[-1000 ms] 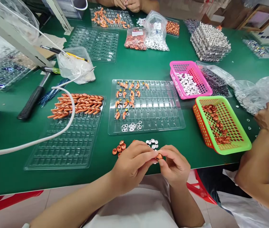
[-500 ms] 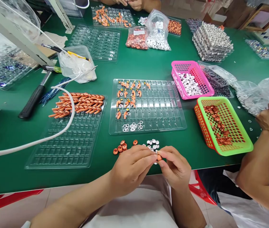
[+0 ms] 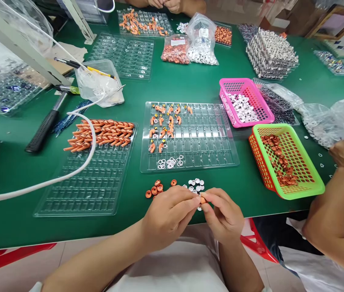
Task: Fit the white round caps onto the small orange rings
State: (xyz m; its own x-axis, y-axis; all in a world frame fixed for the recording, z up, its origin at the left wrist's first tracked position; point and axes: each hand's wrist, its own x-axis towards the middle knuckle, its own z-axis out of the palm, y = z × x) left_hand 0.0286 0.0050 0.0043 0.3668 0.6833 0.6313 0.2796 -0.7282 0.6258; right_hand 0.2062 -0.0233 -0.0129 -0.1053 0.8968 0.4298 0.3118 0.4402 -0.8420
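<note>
Near the table's front edge, my left hand (image 3: pixel 172 217) and my right hand (image 3: pixel 225 215) meet fingertip to fingertip. Both pinch a small orange piece (image 3: pixel 203 200), partly covered by the fingers. Just beyond them lie white round caps (image 3: pixel 196 183) and orange round cups (image 3: pixel 156 188). A clear compartment tray (image 3: pixel 202 142) is behind, with curved orange parts (image 3: pixel 170 121) at its upper left and white rings (image 3: pixel 171 163) along its lower row.
To the right are a pink basket (image 3: pixel 269 117) of white caps and a green basket (image 3: pixel 314 182) of orange cups. At left are a hammer (image 3: pixel 46 125), a white hose (image 3: pixel 77 168) and another tray (image 3: pixel 80 182). A person's arm (image 3: pixel 336 194) rests at far right.
</note>
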